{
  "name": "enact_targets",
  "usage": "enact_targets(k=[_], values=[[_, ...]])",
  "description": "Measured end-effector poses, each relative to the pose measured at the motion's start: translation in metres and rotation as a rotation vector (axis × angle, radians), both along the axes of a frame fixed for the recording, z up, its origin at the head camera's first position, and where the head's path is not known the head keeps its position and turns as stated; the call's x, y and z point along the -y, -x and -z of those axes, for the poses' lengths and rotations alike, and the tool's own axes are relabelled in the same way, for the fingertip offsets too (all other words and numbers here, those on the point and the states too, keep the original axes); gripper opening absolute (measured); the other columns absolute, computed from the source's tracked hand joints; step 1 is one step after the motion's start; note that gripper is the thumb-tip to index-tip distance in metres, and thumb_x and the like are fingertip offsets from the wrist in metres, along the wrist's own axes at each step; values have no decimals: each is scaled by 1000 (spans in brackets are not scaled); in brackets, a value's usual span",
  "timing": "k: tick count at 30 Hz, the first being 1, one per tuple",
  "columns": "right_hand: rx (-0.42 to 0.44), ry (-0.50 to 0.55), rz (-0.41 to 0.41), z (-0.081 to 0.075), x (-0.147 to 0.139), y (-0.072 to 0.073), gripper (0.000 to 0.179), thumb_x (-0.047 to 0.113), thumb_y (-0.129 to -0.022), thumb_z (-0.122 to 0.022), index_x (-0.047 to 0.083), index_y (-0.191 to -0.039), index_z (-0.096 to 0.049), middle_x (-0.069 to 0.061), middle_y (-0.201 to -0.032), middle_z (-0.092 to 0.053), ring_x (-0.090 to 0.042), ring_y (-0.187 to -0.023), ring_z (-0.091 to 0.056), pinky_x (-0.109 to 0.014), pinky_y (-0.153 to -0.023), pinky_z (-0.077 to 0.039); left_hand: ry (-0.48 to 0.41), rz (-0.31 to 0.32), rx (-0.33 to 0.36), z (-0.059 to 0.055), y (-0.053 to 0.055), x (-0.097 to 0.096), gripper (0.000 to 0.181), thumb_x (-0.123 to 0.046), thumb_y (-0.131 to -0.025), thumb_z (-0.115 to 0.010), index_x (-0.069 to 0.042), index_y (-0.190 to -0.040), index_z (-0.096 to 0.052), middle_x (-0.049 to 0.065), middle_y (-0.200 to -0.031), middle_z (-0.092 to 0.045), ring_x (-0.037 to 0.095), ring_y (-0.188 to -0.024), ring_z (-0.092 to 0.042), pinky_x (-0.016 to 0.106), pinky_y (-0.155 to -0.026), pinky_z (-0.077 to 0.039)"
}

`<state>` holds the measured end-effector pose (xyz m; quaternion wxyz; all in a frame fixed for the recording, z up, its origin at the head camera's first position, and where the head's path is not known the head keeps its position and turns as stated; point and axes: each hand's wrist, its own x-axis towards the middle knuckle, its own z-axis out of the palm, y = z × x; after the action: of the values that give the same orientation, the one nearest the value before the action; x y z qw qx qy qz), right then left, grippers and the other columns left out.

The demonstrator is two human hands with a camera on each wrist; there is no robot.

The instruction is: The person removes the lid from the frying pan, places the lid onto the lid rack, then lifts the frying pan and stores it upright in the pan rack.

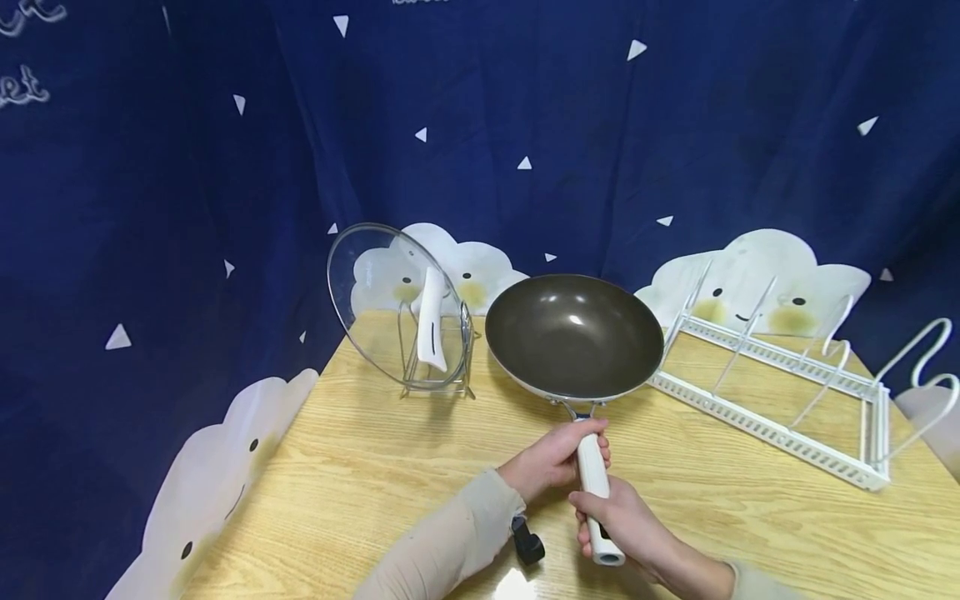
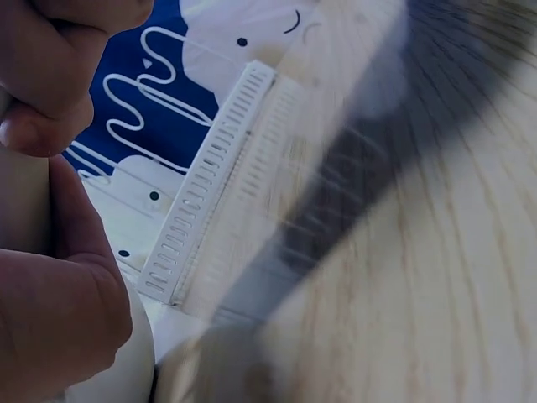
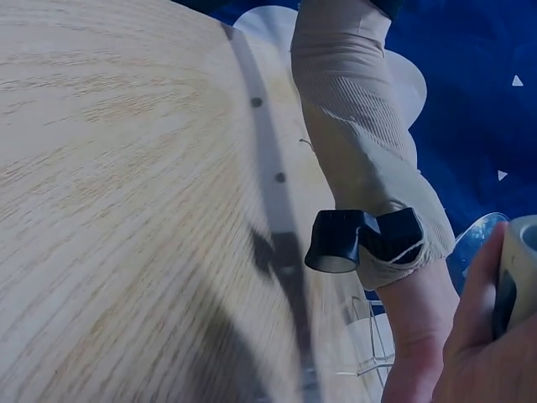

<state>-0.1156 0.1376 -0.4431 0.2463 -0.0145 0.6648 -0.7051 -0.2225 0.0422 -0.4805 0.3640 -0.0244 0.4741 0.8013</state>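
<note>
A frying pan (image 1: 573, 337) with a deep dark-brown inside and a white handle (image 1: 592, 467) is tilted toward me in the head view. My left hand (image 1: 553, 457) grips the handle close to where it joins the pan. Lower down, my right hand (image 1: 628, 518) holds the same handle near its end, thumb lying across the top. The handle's end (image 3: 527, 239) pokes out beside the right hand (image 3: 482, 361) in the right wrist view. Curled fingers (image 2: 54, 67) show at the left edge of the left wrist view, around a pale part of the pan.
Left of the pan, a glass lid (image 1: 375, 333) with a white grip leans upright in a small wire stand (image 1: 471, 350). To the right lies a white rack (image 1: 772, 433) with several upright wire dividers. A dark blue curtain (image 1: 480, 125) hangs behind the wooden table (image 1: 337, 500).
</note>
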Motion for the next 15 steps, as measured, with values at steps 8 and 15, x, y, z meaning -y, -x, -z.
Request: enact_targets(k=[8,15], values=[[-36,7,-7,-3,-2,-2,25,12,-93,-52,-5,-101,-36,-5,-64,-55,-12,-50,-57,-26,-47,-50,-29,6,-61,-5,0,3,22,-18,-95,-50,-10,-75,-50,-2,-64,-52,10,-56,-54,23,-59,-51],[-61,14,-12,-9,-1,-6,28,11,-93,-53,-6,-103,-34,-7,-69,-55,-12,-51,-57,-27,-47,-51,-29,-32,-106,-15,-3,4,20,-19,-93,-54,-10,-75,-51,0,-63,-54,11,-55,-56,24,-58,-52]])
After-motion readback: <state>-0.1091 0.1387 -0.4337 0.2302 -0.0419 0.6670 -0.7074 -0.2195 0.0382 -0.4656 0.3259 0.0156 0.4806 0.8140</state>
